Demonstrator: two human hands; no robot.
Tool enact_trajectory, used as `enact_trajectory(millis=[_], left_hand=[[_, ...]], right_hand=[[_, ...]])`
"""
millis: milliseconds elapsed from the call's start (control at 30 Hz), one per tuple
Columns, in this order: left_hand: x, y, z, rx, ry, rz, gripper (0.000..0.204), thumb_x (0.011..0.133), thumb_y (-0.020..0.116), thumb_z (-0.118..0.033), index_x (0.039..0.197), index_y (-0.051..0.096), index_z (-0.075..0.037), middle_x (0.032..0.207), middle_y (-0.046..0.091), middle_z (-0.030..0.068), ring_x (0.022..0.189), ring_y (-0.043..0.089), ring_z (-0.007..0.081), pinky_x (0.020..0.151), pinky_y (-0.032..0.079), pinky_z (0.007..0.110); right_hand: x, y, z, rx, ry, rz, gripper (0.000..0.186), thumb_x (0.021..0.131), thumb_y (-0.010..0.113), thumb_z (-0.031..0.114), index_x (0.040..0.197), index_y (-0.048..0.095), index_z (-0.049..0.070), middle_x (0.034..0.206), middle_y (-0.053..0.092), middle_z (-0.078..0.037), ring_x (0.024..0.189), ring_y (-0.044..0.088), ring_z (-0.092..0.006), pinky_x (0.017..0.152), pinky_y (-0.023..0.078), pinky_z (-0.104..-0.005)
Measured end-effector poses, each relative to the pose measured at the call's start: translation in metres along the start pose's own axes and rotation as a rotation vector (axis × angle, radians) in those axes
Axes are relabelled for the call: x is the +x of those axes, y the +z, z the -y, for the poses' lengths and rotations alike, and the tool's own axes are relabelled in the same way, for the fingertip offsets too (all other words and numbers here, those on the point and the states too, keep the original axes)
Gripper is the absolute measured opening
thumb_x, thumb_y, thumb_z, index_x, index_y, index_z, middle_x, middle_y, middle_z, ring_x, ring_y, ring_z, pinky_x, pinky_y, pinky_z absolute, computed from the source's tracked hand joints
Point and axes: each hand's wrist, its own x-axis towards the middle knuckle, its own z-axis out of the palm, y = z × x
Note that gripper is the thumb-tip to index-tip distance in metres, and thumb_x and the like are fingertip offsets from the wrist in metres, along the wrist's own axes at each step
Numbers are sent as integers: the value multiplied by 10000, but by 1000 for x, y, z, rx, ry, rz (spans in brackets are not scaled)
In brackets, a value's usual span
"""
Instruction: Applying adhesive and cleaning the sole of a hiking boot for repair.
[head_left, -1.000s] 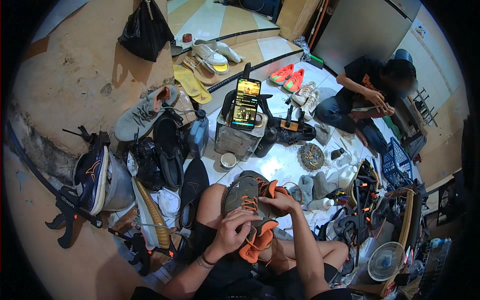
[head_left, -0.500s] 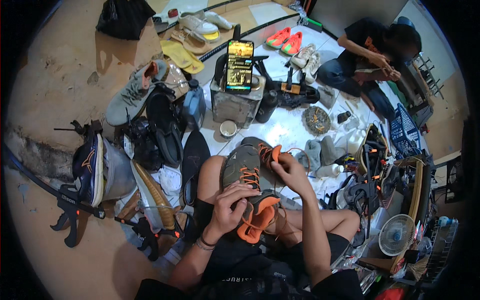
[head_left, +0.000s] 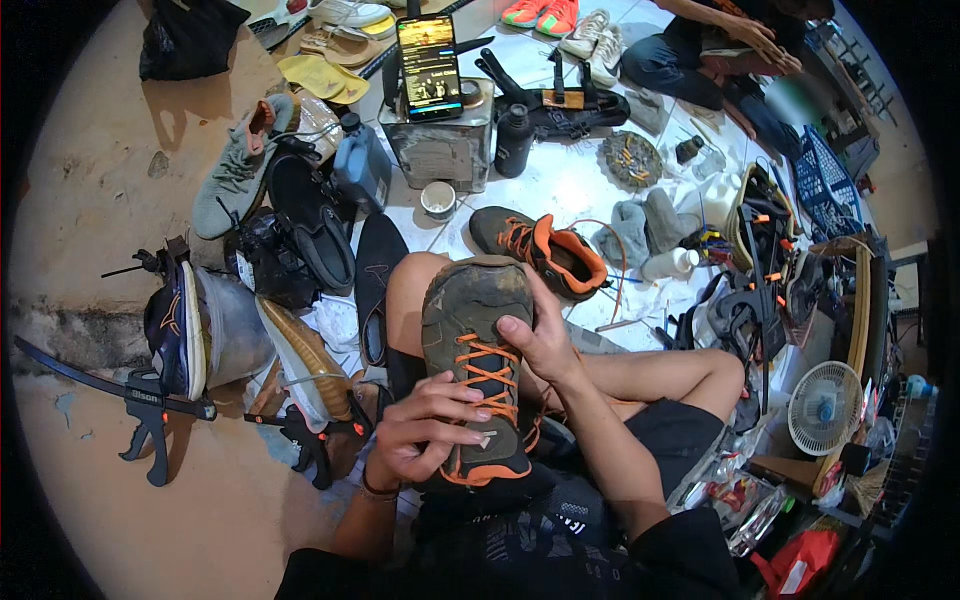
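A dark olive-grey shoe (head_left: 478, 310) with orange laces and orange lining is held above my lap, toe pointing away from me. My right hand (head_left: 545, 335) grips its right side near the toe, thumb pressed on the upper. From the left, my left hand (head_left: 425, 435) holds the shoe by the tongue and lower laces, its fingers lying across them. A small pale patch shows at those fingertips. The matching shoe (head_left: 545, 250) rests on the tiles just beyond, its orange opening facing right.
A phone (head_left: 428, 70) leans on a metal box (head_left: 435, 150), with a black bottle (head_left: 513, 140) and a cup (head_left: 438, 200) beside it. Shoes and clamps (head_left: 150, 410) crowd my left. At far right, another person (head_left: 690, 60) sits; a fan (head_left: 825, 408) stands nearer.
The held shoe has been raised and turned more upright toward me. My right hand has left the other shoe's orange part and now grips the held one. The view has shifted.
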Motion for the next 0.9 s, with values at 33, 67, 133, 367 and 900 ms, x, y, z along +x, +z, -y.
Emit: enact_trajectory(millis=[33, 67, 133, 367, 900], left_hand=[[4, -4, -3, -44, 38, -28, 120, 853, 610, -79, 893, 724, -83, 973, 725, 122, 1059, 644, 321, 1030, 408, 464], [8, -8, -5, -83, 77, -58, 113, 850, 619, -94, 909, 715, -83, 979, 712, 140, 1058, 632, 329, 1014, 420, 467], [11, -18, 8, 114, 251, -295, 234, 850, 659, -175, 1050, 662, -53, 1074, 656, 165, 1085, 596, 329, 970, 451, 455], [78, 21, -35, -142, 12, -198, 574, 775, 765, -207, 1259, 568, 30, 1100, 623, 153, 1028, 611, 236, 939, 466, 348], [60, 53, -23, -396, 4, -526, 519, 828, 663, -373, 1203, 491, -57, 1027, 616, 146, 972, 592, 247, 865, 513, 403]], right_hand=[[-4, 1, 8, -47, -9, -7, 580, 853, 738, 207, 1295, 458, -43, 1167, 587, -99, 1077, 538, -159, 971, 421, -296], [-7, 3, 17, -93, -20, -9, 586, 845, 747, 208, 1290, 462, -44, 1140, 600, -93, 1055, 551, -159, 954, 434, -291], [-17, 9, 31, -120, -59, -49, 601, 816, 780, 221, 1264, 485, -51, 1085, 641, -111, 1018, 597, -167, 952, 446, -297], [-55, 25, 66, -460, -257, -2, 630, 696, 860, 258, 1183, 577, -25, 1008, 705, -162, 1055, 680, -302, 1152, 314, -492], [-97, -12, 85, -444, -125, 165, 886, 711, 848, 415, 1394, 443, 22, 1484, 404, -256, 1431, 317, -393, 1149, 293, -437]])
